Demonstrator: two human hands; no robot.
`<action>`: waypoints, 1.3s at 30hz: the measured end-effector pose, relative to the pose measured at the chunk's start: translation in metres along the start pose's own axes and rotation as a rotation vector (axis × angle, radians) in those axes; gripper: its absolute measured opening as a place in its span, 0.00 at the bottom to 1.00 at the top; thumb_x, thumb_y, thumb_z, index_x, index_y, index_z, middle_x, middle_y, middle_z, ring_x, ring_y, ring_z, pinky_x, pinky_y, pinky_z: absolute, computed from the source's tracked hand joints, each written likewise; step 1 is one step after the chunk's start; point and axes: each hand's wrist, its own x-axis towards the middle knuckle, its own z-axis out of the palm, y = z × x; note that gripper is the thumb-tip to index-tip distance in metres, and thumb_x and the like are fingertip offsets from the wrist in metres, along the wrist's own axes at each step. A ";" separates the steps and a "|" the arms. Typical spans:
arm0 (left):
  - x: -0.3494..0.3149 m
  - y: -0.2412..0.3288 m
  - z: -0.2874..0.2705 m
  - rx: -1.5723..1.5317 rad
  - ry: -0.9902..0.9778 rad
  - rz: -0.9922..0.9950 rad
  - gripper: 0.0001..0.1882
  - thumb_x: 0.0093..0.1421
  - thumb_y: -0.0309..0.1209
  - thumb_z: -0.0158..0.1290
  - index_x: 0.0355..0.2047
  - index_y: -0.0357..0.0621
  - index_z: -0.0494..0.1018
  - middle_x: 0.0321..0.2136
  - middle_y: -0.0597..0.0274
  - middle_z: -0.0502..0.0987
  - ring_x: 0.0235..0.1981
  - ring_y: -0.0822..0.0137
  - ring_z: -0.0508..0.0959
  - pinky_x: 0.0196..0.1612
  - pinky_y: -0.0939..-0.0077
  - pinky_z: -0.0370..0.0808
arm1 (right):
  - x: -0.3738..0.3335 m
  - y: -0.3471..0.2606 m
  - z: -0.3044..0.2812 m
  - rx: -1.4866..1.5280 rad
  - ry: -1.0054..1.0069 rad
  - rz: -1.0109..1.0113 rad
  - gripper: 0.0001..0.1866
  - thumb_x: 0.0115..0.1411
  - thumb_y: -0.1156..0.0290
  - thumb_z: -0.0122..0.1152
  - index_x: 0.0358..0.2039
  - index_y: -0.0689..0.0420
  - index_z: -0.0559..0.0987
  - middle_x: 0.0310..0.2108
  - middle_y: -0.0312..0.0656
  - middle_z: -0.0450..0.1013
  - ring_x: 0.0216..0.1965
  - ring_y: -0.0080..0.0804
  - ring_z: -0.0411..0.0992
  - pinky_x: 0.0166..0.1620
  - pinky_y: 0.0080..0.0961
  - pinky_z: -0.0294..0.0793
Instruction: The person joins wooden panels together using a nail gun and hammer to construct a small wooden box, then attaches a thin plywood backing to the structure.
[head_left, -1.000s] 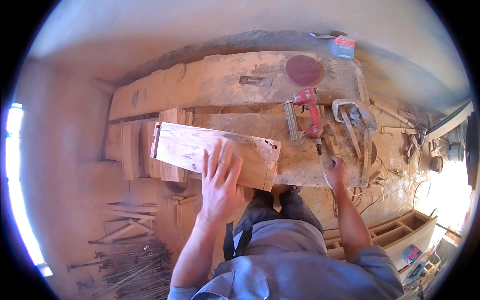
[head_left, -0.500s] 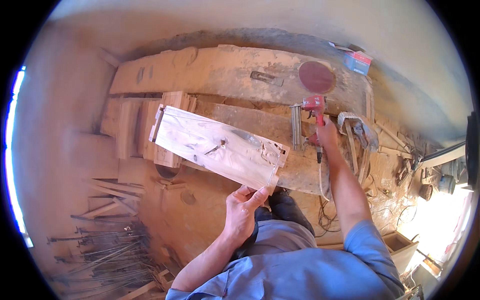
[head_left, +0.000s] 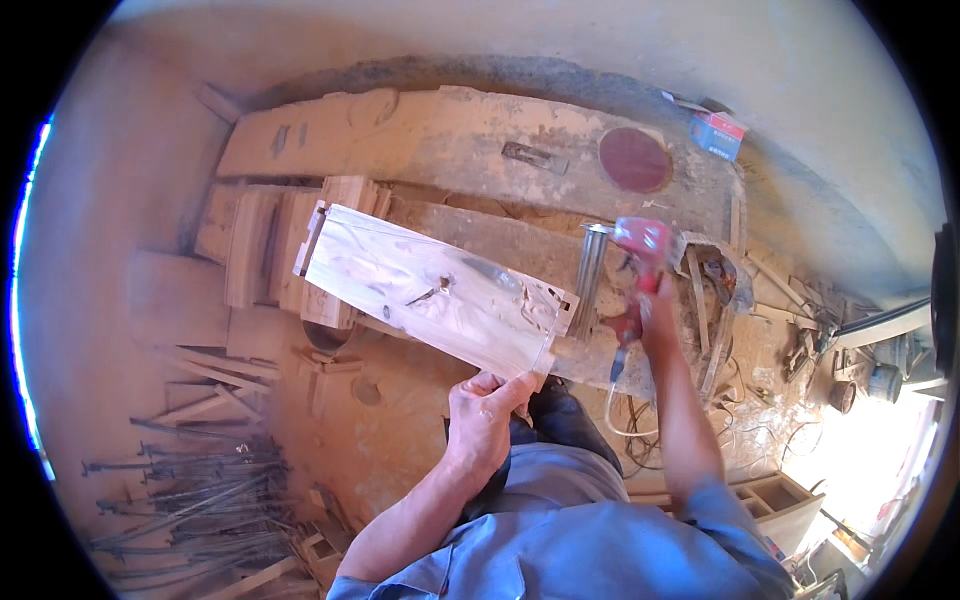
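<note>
The left hand (head_left: 485, 412) has its grip pinched on the near right corner of the jointed wooden workpiece (head_left: 430, 290), which is over the front of the bench (head_left: 440, 130). The right hand (head_left: 655, 308) keeps its grip wrapped around the red nail gun (head_left: 642, 238), beside the workpiece's right end.

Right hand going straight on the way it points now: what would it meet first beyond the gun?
Probably the red disc on the bench, ahead of the gun; the height of the right hand is unclear, so it might pass over.
</note>
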 end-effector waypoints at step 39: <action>0.007 -0.015 0.002 -0.131 0.009 0.127 0.08 0.57 0.23 0.65 0.22 0.40 0.78 0.23 0.60 0.79 0.25 0.69 0.76 0.34 0.73 0.71 | -0.168 -0.053 -0.027 0.553 -0.490 0.101 0.24 0.51 0.75 0.71 0.48 0.64 0.73 0.23 0.39 0.70 0.18 0.30 0.68 0.22 0.29 0.66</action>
